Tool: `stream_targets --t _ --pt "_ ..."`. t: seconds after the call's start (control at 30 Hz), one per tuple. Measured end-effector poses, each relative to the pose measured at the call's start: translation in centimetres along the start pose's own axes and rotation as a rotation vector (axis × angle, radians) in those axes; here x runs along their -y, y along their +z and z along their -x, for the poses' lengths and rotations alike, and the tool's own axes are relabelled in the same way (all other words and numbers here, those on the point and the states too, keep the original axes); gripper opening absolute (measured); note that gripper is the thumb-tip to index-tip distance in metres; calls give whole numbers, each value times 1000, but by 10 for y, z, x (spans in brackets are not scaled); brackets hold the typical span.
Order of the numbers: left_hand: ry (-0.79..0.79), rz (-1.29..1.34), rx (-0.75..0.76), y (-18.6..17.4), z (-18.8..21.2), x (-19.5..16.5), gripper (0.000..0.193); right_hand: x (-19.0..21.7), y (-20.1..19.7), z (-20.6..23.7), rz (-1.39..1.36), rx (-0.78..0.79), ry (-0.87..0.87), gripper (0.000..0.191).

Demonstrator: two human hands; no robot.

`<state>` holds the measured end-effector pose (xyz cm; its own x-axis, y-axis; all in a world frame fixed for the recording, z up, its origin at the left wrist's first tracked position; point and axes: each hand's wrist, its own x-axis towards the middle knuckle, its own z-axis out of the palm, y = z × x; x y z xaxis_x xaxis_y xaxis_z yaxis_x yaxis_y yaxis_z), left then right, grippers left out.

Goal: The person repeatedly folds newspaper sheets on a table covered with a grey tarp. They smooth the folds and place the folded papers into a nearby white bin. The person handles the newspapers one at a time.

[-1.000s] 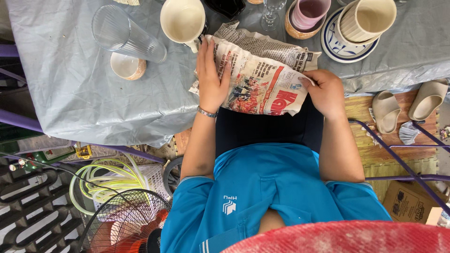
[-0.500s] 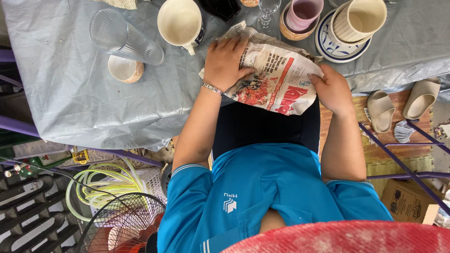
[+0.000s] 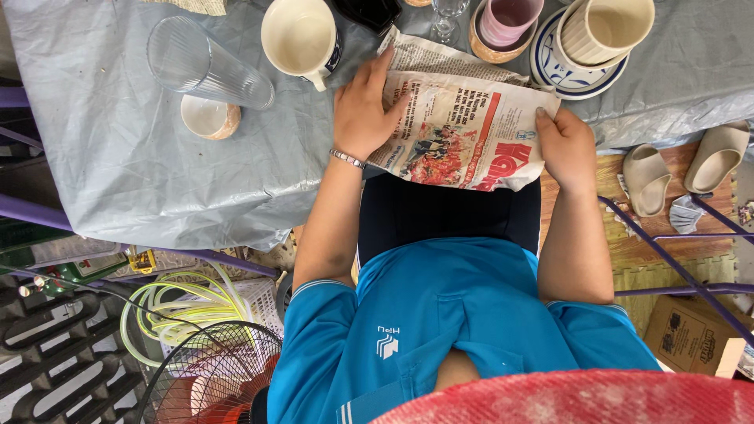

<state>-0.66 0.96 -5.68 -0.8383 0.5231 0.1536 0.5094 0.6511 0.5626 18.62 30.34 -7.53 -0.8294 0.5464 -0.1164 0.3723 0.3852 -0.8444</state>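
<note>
Left hand: left hand [image 3: 363, 110] lay flat, palm down, on the left end of the newspaper-wrapped bundle [image 3: 462, 126]; fingers spread and pressing, not curled round it; thin metal bracelet [image 3: 347, 159] on the wrist.
Right hand: right hand [image 3: 565, 145] closed on the bundle's right end, thumb on top, fingers tucked under the paper edge.
Hands relation: well apart, one at each end of the bundle.
Bundle place: at the near edge of the grey plastic table cover [image 3: 141, 157], partly overhanging toward the person's lap.
Bundle axis: long axis ran left to right, slightly tilted, left end farther, right end nearer; printed red-and-white side faced up.
Bundle contents: hidden by paper, could not tell.
Far left: clear ribbed drinking glass [image 3: 206, 64] lay on its side, mouth toward far left; small cream bowl with brown rim [image 3: 208, 116] just beside it, nearer.
Far centre: cream ceramic mug [image 3: 300, 38] upright, just beside the left hand's fingertips.
Far right: pink cup in a tan bowl [image 3: 506, 23]; cream ribbed cup [image 3: 603, 30] on a blue-and-white saucer [image 3: 550, 69].
Floor right: pair of beige slippers [image 3: 679, 169] on wooden boards.
Floor left: coiled pale green hose [image 3: 169, 302] and wire fan guard [image 3: 206, 377].
</note>
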Motion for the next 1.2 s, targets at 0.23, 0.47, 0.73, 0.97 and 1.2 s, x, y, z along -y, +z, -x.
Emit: stream_targets --t 0.23,0.47,0.73,0.97,1.2 --pt "140 -222 -92 3 1 -3 67 78 -27 33 608 -174 -420 34" --pt "114 -301 -133 12 0 -15 67 181 -31 61 481 153 -856 48" --pt "-32 -71 -128 0 4 9 77 124 95 -5 664 367 -810 62" --pt "-115 59 -105 -10 7 10 85 86 109 7 681 244 -630 65" --pt "-64 -89 -176 0 13 9 77 84 118 9 657 166 -552 63"
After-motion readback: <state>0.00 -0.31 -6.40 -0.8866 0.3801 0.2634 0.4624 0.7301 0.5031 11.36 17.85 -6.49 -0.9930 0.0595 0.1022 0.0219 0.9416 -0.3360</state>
